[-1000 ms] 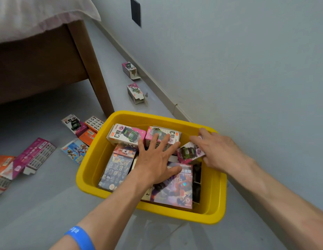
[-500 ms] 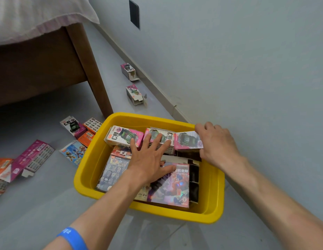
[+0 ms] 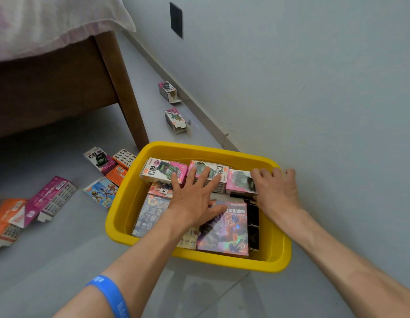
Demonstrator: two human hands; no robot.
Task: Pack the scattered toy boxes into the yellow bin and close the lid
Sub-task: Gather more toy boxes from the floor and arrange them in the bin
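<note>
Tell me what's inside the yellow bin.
The yellow bin holds toy boxes: three small boxes along the far wall, larger flat boxes nearer. Both hands and the top boxes hide anything underneath.

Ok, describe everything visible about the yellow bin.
The yellow bin looks like smooth plastic, rectangular with rounded corners and a rolled rim. It sits open on the grey floor against the wall, no lid on it, partly filled with toy boxes. The left hand presses flat on the boxes inside; the right hand reaches over its far right corner.

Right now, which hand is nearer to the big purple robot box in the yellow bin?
Left. The left hand lies flat over the top edge of the purple robot box; the right hand is beyond its far right corner, on a pink box.
</note>
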